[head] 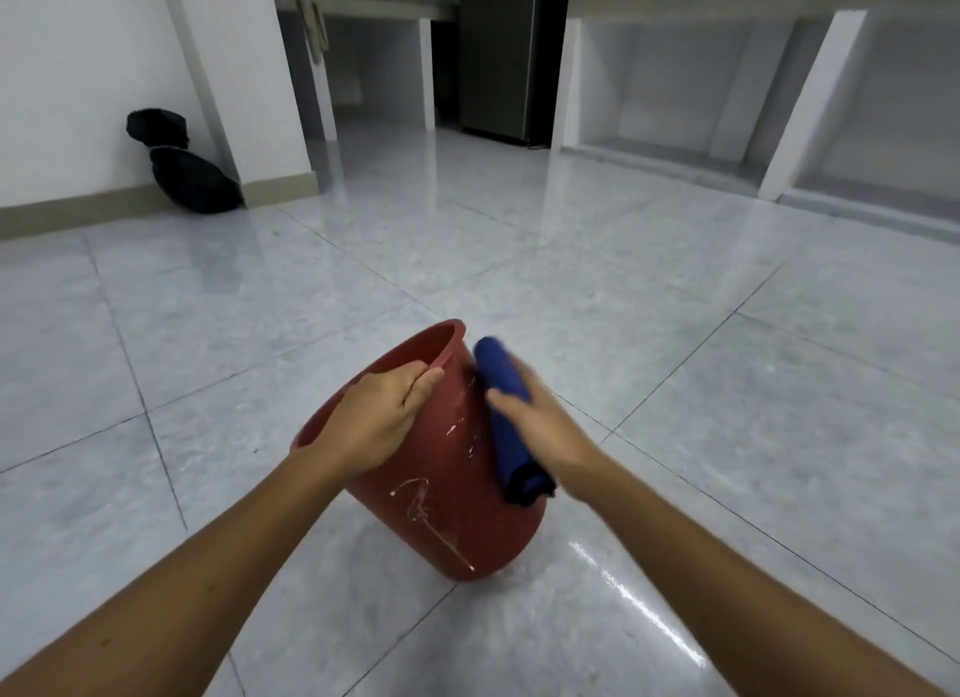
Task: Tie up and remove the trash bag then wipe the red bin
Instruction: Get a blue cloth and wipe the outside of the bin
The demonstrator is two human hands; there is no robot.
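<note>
Wiping step in hand, judging by the tied black bag [182, 169] far beyond both hands. Left hand [382, 416] clamped on tilted red bin [441, 488] rim; right hand [540, 426] pressed blue cloth [506, 416] flat against the wall (blurred). Next probably: turning the bin toward streaked side.

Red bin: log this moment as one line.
stage: wiping | left hand: grips bin rim, tilted | right hand: cloth on bin side | bag: by wall

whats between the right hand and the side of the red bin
In the head view, a folded blue cloth lies between the right hand and the outer wall of the red bin; the hand presses it against the bin.
</note>
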